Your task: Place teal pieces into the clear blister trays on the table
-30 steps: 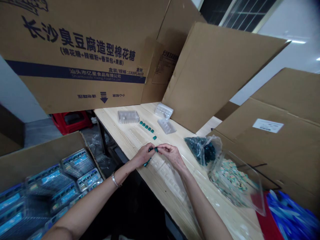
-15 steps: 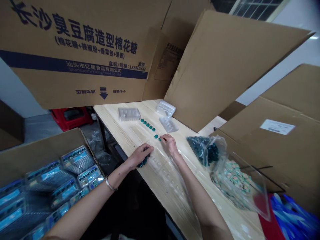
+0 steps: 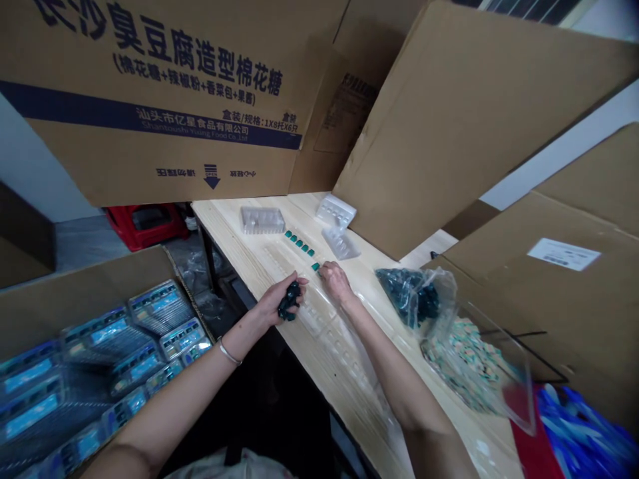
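Observation:
My left hand (image 3: pixel 269 301) is turned palm up over the table's near edge, fingers curled round a bunch of small dark green pieces (image 3: pixel 289 303). My right hand (image 3: pixel 338 283) is low over a long clear plastic tray (image 3: pixel 327 326), its fingertips pinched on a small green piece that they mostly hide. Right beside those fingertips lies another green piece (image 3: pixel 315 266). Farther along, several green pieces (image 3: pixel 299 243) sit in a line in the tray. Many of the tray's cavities towards me hold nothing that I can see.
Clear moulded trays (image 3: pixel 262 220) stand at the table's far end. To the right are a plastic bag of dark green pieces (image 3: pixel 412 296) and a clear bin (image 3: pixel 529 399) of pale green-and-white pieces. A carton (image 3: pixel 124 269) of packaged trays is at left; large cardboard (image 3: pixel 200 153) stands behind.
My left hand has lifted slightly and rolled palm up, bringing the dark green pieces into view. My right hand stays at nearly the same spot on the tray. The view has shifted slightly.

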The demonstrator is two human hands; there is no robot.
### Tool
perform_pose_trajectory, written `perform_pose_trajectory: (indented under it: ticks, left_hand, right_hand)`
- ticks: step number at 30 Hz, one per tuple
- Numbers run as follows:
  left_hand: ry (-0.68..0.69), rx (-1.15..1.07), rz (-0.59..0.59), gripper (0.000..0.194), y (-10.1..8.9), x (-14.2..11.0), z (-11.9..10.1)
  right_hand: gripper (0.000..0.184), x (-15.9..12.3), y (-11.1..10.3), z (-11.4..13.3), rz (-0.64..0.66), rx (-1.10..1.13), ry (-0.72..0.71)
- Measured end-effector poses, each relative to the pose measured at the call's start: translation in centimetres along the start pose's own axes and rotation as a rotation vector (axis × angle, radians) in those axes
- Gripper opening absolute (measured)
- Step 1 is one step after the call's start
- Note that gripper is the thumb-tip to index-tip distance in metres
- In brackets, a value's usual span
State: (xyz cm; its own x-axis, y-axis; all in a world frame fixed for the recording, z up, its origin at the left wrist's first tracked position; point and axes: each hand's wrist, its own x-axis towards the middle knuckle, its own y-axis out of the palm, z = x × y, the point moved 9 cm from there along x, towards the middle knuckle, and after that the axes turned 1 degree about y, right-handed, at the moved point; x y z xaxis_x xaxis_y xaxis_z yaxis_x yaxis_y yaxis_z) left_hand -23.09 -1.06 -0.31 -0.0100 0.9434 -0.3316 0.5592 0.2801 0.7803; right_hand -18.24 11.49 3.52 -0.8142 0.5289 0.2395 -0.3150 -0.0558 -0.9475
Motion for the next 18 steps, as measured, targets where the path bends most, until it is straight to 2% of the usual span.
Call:
perform_pose_trajectory:
  ticks: [3,5,7,12,14,18]
  left_hand:
    - [-0.007,-0.068,0.012,0.027,-0.1,0.7,0.2]
    - [-0.002,-0.055,0.011,0.029,-0.2,0.9,0.3]
    - [0.012,-0.009,-0.003,0.032,-0.1,0.9,0.4]
    - [0.048,0.156,-0.037,0.046,1.0,0.3,0.9]
    - [0.033,0.226,-0.027,0.051,1.5,0.0,1.3]
    - [0.032,0.276,0.009,0.055,2.0,-0.4,1.4]
  right_hand:
    - [0.017,-0.7,-1.5,1.0,-0.059,0.105,-0.011]
    - [0.017,-1.6,-3.1,1.8,-0.127,0.309,0.024]
    - [0.018,-2.4,-4.3,3.1,-0.135,0.518,0.056]
    - [0.016,-3.5,-5.4,7.3,0.028,0.608,-0.003]
    - [0.015,-3.7,-5.1,7.4,0.086,0.654,0.031]
    - [0.019,-4.4,-3.9,5.7,0.132,0.874,0.227]
